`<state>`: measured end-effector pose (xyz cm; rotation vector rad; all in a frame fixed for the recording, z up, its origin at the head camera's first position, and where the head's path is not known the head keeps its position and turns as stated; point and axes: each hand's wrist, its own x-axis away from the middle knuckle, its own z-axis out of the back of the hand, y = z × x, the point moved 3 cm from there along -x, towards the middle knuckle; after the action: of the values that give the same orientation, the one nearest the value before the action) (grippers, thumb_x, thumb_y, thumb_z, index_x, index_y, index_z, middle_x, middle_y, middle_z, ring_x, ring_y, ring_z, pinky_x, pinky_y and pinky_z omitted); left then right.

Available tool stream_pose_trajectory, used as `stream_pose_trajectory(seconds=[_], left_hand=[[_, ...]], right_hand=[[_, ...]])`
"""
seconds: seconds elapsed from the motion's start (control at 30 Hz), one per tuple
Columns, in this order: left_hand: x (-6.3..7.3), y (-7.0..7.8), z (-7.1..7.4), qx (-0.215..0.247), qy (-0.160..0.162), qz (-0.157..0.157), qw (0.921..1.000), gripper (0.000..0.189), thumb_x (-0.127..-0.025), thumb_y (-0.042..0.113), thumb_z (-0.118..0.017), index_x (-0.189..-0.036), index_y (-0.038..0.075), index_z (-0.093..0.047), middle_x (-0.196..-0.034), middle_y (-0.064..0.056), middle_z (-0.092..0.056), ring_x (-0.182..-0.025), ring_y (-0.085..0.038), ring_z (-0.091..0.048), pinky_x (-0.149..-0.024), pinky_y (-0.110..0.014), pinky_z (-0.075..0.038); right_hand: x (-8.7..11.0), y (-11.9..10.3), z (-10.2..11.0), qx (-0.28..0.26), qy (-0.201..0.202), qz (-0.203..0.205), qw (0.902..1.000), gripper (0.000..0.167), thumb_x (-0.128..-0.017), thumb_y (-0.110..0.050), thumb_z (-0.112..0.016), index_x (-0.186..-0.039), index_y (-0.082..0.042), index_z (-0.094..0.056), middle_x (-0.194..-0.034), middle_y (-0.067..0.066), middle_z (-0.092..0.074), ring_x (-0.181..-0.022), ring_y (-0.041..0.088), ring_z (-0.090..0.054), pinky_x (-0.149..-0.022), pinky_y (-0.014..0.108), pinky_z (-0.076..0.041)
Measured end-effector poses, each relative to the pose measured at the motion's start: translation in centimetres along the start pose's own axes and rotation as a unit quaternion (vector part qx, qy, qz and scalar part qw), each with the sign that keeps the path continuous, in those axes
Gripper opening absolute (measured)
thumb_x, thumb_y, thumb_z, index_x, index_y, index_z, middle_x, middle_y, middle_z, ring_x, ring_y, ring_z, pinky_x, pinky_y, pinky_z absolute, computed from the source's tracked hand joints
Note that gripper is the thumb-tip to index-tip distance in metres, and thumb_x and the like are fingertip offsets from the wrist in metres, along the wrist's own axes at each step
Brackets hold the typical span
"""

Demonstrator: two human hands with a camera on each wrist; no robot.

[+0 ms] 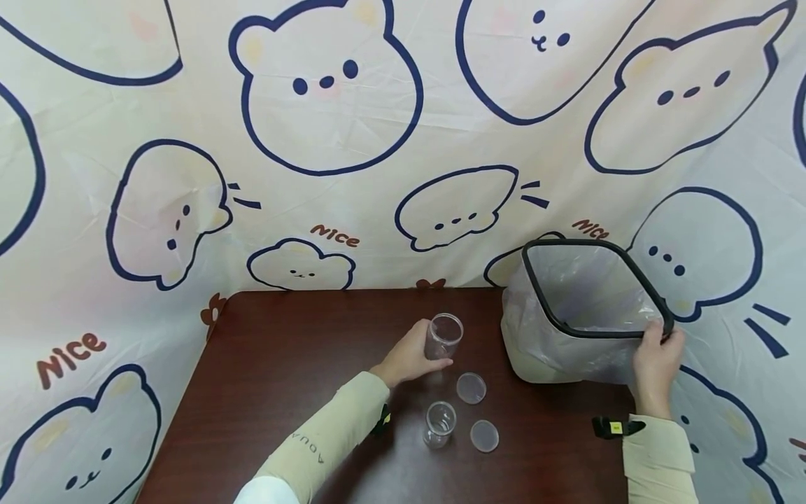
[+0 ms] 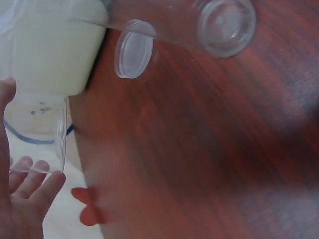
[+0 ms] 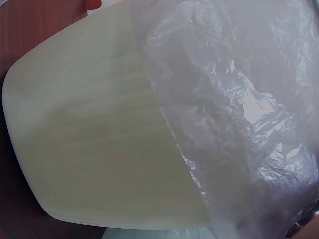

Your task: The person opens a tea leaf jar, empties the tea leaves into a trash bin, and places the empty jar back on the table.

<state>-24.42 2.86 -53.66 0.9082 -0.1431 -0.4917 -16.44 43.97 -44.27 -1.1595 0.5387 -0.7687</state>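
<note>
My left hand (image 1: 412, 353) holds a clear plastic jar (image 1: 443, 338) by its side, its round mouth facing up. In the left wrist view, the fingers (image 2: 47, 191) curl round this see-through jar (image 2: 37, 127). A second clear jar (image 1: 439, 424) stands on the table nearer to me. Two round clear lids (image 1: 471, 388) lie flat to the right of the jars. My right hand (image 1: 658, 364) grips the black rim of a bin (image 1: 535, 364) lined with a thin plastic bag (image 3: 224, 99). The bin leans with its opening toward me.
The dark reddish-brown table (image 1: 283, 364) ends at a back edge against a cloth (image 1: 340, 203) printed with cartoon animal outlines. The bin takes up the table's right back corner. Lids and the standing jar lie between my two arms.
</note>
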Motion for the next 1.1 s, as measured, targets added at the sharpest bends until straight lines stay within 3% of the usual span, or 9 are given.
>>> stream_pose_trajectory(seconds=[0.6,0.8,1.1], left_hand=[[3.0,-2.2,-2.2,0.002,-0.017,0.008,0.9998,0.07,-0.078,0.037,-0.089,-0.129,0.009,-0.049,-0.12,-0.001,-0.057,-0.111,-0.017,-0.057,-0.098,-0.039,-0.048],[3.6,-2.8,-2.9,-0.004,-0.009,0.001,0.9999,0.066,-0.076,0.033,-0.091,-0.12,0.004,-0.05,-0.111,-0.001,-0.056,-0.105,-0.018,-0.057,-0.094,-0.038,-0.048],[4.2,-3.6,-3.8,0.005,0.007,-0.004,1.0,0.069,-0.073,0.033,-0.093,-0.121,0.003,-0.052,-0.114,-0.008,-0.059,-0.107,-0.02,-0.058,-0.096,-0.04,-0.048]], right_hand=[[0.0,0.1,0.1,0.001,0.005,-0.013,0.9999,0.014,-0.107,-0.041,-0.035,-0.109,-0.029,-0.042,-0.102,-0.006,-0.036,-0.092,0.01,-0.036,-0.082,0.032,-0.028],[0.1,0.0,0.1,-0.005,0.003,-0.01,0.9999,0.014,-0.107,-0.04,-0.035,-0.107,-0.028,-0.041,-0.101,-0.005,-0.035,-0.09,0.01,-0.035,-0.08,0.032,-0.028],[0.1,-0.2,0.0,-0.005,0.005,-0.005,1.0,0.014,-0.107,-0.039,-0.036,-0.107,-0.027,-0.042,-0.102,-0.005,-0.035,-0.091,0.01,-0.035,-0.081,0.032,-0.027]])
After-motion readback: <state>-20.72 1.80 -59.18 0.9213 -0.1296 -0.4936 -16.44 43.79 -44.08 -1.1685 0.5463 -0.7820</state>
